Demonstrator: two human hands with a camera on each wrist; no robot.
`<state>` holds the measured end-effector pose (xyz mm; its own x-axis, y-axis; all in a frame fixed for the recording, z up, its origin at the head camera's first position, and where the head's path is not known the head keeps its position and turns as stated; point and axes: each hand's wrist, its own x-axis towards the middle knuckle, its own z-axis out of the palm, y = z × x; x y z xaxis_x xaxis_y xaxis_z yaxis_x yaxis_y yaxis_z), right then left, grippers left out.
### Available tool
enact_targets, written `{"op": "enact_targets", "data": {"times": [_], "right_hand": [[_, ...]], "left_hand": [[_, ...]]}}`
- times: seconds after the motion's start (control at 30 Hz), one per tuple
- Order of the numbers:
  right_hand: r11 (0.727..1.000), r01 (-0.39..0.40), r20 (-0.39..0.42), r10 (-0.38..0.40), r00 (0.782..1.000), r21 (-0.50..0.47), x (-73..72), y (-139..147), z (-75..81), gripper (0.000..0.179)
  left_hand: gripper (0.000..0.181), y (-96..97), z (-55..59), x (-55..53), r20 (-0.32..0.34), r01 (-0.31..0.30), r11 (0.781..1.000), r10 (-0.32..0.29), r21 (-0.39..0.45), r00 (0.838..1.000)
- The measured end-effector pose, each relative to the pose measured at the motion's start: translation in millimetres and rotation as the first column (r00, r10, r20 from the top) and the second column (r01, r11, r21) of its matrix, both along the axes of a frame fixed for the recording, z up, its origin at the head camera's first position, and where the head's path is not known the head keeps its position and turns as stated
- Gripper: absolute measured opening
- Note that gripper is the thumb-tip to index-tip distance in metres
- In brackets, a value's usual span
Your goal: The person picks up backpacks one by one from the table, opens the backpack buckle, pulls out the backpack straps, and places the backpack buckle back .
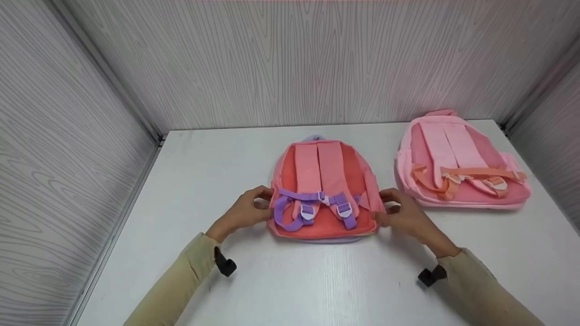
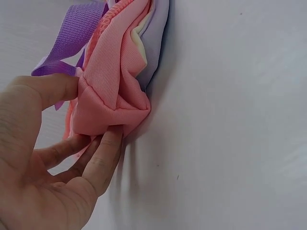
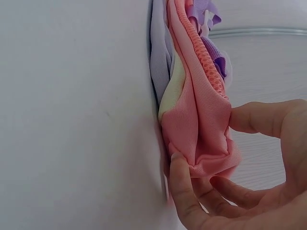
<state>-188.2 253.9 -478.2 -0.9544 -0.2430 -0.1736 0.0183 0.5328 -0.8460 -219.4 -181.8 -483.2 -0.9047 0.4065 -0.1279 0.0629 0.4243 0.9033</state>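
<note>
Pinching the coral-pink, round-topped fabric backpack [image 1: 330, 170], left of the pale-pink fabric backpack [image 1: 462, 156] with orange straps [image 1: 480, 172], at 2 lower sides with left hand [image 1: 247, 209] and right hand [image 1: 404, 213], ideally with even pressure.

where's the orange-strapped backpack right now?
In the head view, the orange-strapped backpack lies on the table's right side by the back wall, right of the purple-strapped backpack, beyond the right hand.
</note>
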Motion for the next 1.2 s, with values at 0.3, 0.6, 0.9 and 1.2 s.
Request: {"op": "enact_targets", "data": {"times": [0.3, 0.6, 0.9, 1.2], "right_hand": [[0.999, 0.024, 0.033, -0.025, 0.999, 0.030, 7.6, 16.7, 1.1, 0.073], [0.997, 0.040, -0.024, -0.038, 0.999, 0.068, 10.1, 21.9, 6.3, 0.075], [0.987, 0.097, -0.219, -0.068, 0.973, 0.126, 5.9, 12.6, 25.2, 0.058], [0.993, 0.058, -0.367, -0.018, 0.930, 0.101, -6.7, -13.5, 30.1, 0.041]], "left_hand": [[0.049, 16.1, -5.3, 4.7, -0.032, -0.001, 1.000, 0.001, 0.017, 0.999], [0.052, 20.9, -5.4, 8.2, -0.041, -0.028, 0.999, 0.027, -0.022, 0.999], [0.042, 16.9, 11.7, 12.7, -0.183, -0.058, 0.997, 0.049, -0.048, 0.982], [0.036, 48.6, 40.6, 10.0, -0.459, -0.017, 0.996, -0.027, -0.091, 0.888]]}}
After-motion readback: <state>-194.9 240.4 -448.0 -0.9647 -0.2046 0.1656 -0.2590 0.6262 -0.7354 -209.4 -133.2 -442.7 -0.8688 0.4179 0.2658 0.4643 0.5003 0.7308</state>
